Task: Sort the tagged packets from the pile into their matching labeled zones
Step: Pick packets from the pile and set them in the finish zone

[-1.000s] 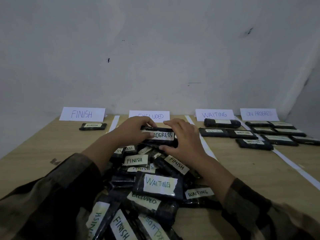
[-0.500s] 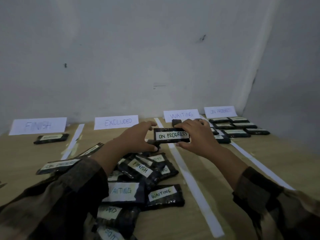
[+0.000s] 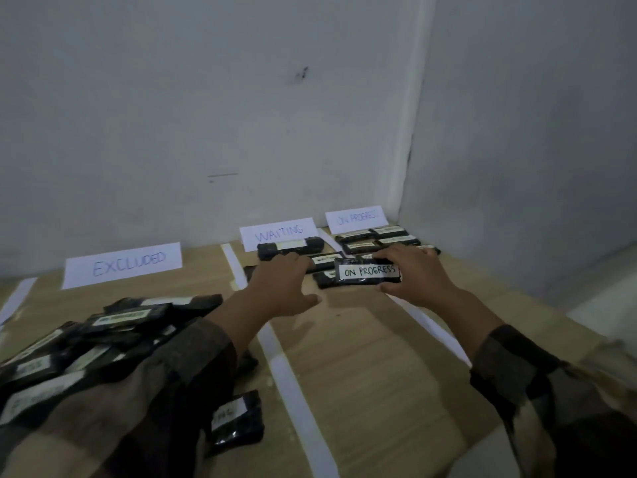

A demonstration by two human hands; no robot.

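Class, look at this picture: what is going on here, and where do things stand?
A person is sorting black tagged packets on a wooden table. The right hand holds a packet tagged ON PROGRESS in its fingers, near the ON PROGRESS sign, where several packets already lie. The left hand is open and holds nothing. The unsorted pile sits at the left, below the EXCLUDED sign.

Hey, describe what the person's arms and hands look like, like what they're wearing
Both hands, left hand and right hand, are bare: no gloves, rings or watch visible. Both arms wear long sleeves in a dark brown-and-tan plaid pattern, reaching partway down the forearms.
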